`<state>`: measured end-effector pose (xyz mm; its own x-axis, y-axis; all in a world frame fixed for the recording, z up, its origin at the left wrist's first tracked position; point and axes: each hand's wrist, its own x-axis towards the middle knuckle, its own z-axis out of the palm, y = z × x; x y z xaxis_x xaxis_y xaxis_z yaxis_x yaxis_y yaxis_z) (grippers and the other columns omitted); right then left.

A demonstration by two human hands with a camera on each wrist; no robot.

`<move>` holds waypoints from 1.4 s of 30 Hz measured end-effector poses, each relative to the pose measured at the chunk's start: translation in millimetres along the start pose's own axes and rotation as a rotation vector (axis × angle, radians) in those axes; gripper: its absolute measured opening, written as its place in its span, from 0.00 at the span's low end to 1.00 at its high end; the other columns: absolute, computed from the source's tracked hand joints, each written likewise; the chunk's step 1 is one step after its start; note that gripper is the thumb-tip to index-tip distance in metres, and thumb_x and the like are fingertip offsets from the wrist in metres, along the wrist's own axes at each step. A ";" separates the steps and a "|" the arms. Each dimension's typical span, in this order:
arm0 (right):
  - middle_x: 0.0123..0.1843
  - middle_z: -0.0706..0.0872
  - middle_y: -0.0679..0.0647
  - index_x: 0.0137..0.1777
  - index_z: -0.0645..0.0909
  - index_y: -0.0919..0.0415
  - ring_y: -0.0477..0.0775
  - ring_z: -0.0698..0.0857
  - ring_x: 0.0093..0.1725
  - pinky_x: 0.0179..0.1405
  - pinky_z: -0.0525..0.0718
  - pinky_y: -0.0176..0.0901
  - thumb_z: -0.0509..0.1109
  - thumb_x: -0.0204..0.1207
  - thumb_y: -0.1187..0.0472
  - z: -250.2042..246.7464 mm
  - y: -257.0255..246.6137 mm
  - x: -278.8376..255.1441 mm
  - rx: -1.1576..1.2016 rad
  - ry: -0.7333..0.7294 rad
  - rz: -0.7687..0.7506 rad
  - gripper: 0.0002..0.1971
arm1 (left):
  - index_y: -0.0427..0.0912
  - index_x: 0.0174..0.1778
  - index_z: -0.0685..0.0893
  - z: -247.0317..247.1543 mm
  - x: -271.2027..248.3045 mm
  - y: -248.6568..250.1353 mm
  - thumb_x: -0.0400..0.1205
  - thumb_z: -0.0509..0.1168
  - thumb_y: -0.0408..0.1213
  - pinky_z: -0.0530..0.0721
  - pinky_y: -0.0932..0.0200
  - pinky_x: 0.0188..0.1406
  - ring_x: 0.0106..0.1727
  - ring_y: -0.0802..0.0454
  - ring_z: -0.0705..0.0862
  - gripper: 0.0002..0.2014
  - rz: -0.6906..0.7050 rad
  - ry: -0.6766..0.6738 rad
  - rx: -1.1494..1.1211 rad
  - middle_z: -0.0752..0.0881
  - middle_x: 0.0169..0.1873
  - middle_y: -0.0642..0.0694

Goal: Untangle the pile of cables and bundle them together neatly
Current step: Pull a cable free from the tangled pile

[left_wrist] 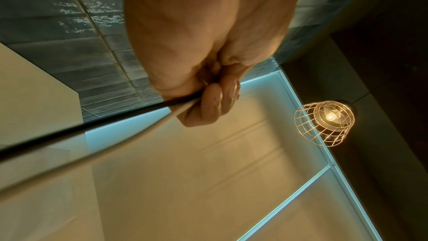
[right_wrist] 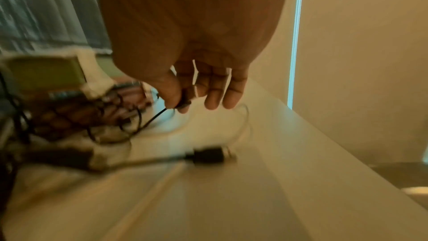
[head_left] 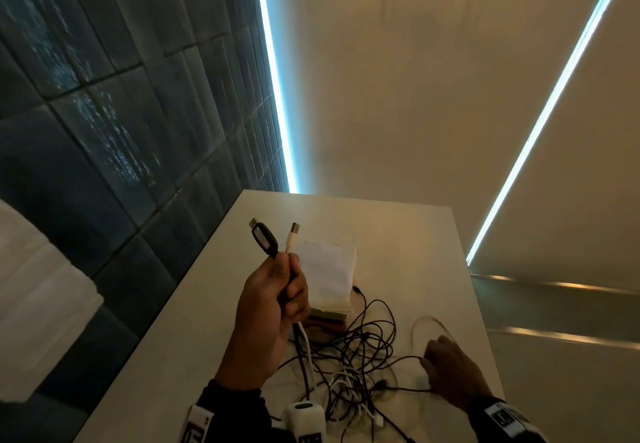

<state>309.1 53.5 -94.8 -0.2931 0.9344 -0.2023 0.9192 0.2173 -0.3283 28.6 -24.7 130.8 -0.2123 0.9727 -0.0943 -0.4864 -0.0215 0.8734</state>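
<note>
A tangle of black and white cables point(head_left: 353, 366) lies on the white table point(head_left: 433, 252). My left hand point(head_left: 277, 300) is raised above it, fingers curled round two cables whose ends stick up: a black USB plug point(head_left: 264, 240) and a white USB plug point(head_left: 292, 236). In the left wrist view both cables point(left_wrist: 92, 125) run out of the fist point(left_wrist: 208, 102). My right hand point(head_left: 450, 370) is low at the pile's right side, thumb and forefinger pinching a thin black cable point(right_wrist: 159, 114). A black plug point(right_wrist: 208, 155) lies on the table near it.
A stack of a white paper sheet point(head_left: 327, 276), a green book and a patterned box point(right_wrist: 76, 114) stands behind the pile. A dark tiled wall point(head_left: 104, 113) runs along the table's left. The table's right edge point(head_left: 481, 321) is near my right hand. A caged lamp point(left_wrist: 324, 122) hangs overhead.
</note>
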 end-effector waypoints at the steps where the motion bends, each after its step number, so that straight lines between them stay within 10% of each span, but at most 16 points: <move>1: 0.45 0.75 0.45 0.39 0.69 0.46 0.44 0.78 0.44 0.40 0.78 0.35 0.68 0.79 0.52 -10.2 -6.5 1.8 0.073 0.076 -0.042 0.11 | 0.39 0.41 0.76 0.4 0.9 -1.0 0.86 0.53 0.43 0.59 0.62 0.21 0.21 0.57 0.60 0.14 -0.002 0.013 0.005 0.66 0.23 0.50; 5: 0.39 0.87 0.48 0.39 0.81 0.54 0.43 0.86 0.40 0.41 0.83 0.27 0.76 0.73 0.61 -59.2 -54.3 6.5 0.614 0.339 -0.112 0.07 | 0.37 0.45 0.78 4.1 4.4 -8.6 0.86 0.53 0.44 0.55 0.59 0.23 0.23 0.57 0.57 0.15 -0.008 0.041 0.059 0.64 0.23 0.51; 10: 0.35 0.86 0.63 0.48 0.78 0.73 0.63 0.86 0.32 0.35 0.88 0.53 0.66 0.80 0.58 -112.8 -133.4 -6.0 1.444 0.232 -0.128 0.14 | 0.33 0.51 0.80 15.1 5.9 -18.6 0.88 0.53 0.40 0.55 0.61 0.21 0.22 0.58 0.59 0.15 0.017 0.053 0.250 0.65 0.21 0.53; 13: 0.31 0.75 0.63 0.42 0.82 0.69 0.57 0.74 0.26 0.25 0.80 0.45 0.66 0.80 0.57 -122.9 -168.9 -16.4 1.461 0.195 -0.219 0.14 | 0.41 0.56 0.83 16.8 7.8 -29.1 0.86 0.58 0.44 0.66 0.59 0.20 0.21 0.57 0.65 0.13 -0.002 0.049 0.423 0.68 0.22 0.52; 17: 0.41 0.87 0.56 0.52 0.83 0.72 0.49 0.83 0.32 0.29 0.83 0.36 0.63 0.82 0.66 -129.7 -194.8 -32.8 1.417 0.047 -0.374 0.10 | 0.47 0.54 0.86 20.5 5.8 -36.6 0.83 0.64 0.44 0.90 0.44 0.38 0.44 0.51 0.90 0.09 -0.007 0.063 0.451 0.90 0.47 0.47; 21: 0.36 0.88 0.51 0.51 0.81 0.71 0.44 0.82 0.27 0.23 0.79 0.33 0.64 0.81 0.63 -132.8 -196.7 -41.3 1.383 0.066 -0.380 0.10 | 0.46 0.53 0.88 22.5 3.6 -36.9 0.82 0.63 0.46 0.90 0.45 0.44 0.48 0.49 0.90 0.12 0.050 0.108 0.445 0.91 0.44 0.47; 25: 0.31 0.81 0.56 0.46 0.81 0.67 0.42 0.75 0.23 0.22 0.74 0.31 0.68 0.80 0.62 -124.8 -189.0 -45.9 1.343 0.087 -0.267 0.07 | 0.44 0.54 0.87 16.2 6.5 -29.5 0.79 0.60 0.54 0.71 0.60 0.21 0.22 0.59 0.69 0.20 0.121 0.136 0.440 0.70 0.20 0.56; 31: 0.34 0.87 0.61 0.49 0.82 0.65 0.57 0.79 0.27 0.23 0.77 0.39 0.68 0.78 0.55 -128.7 -198.9 -47.8 1.396 0.071 -0.345 0.11 | 0.41 0.47 0.85 18.6 4.6 -28.5 0.81 0.55 0.55 0.86 0.53 0.32 0.40 0.43 0.90 0.22 0.062 -0.019 0.407 0.90 0.39 0.38; 37: 0.30 0.84 0.49 0.40 0.81 0.68 0.44 0.80 0.30 0.32 0.78 0.35 0.68 0.81 0.57 -112.5 -188.7 -40.0 1.255 0.067 -0.457 0.14 | 0.44 0.30 0.77 13.6 5.1 -20.7 0.81 0.52 0.55 0.80 0.53 0.40 0.35 0.47 0.79 0.22 0.152 0.112 0.268 0.79 0.29 0.45; 42: 0.28 0.76 0.43 0.35 0.80 0.66 0.39 0.72 0.29 0.32 0.71 0.30 0.66 0.82 0.64 -74.7 -172.7 -27.3 1.185 -0.030 -0.451 0.13 | 0.40 0.32 0.71 12.5 4.5 -16.6 0.84 0.52 0.51 0.64 0.61 0.21 0.21 0.55 0.60 0.20 0.102 0.101 -0.005 0.64 0.22 0.49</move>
<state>177.9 11.6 36.4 -0.5383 0.8332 0.1266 -0.0567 0.1141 -0.9918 46.3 -17.0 121.8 -0.3452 0.9370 -0.0535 -0.4624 -0.1202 0.8785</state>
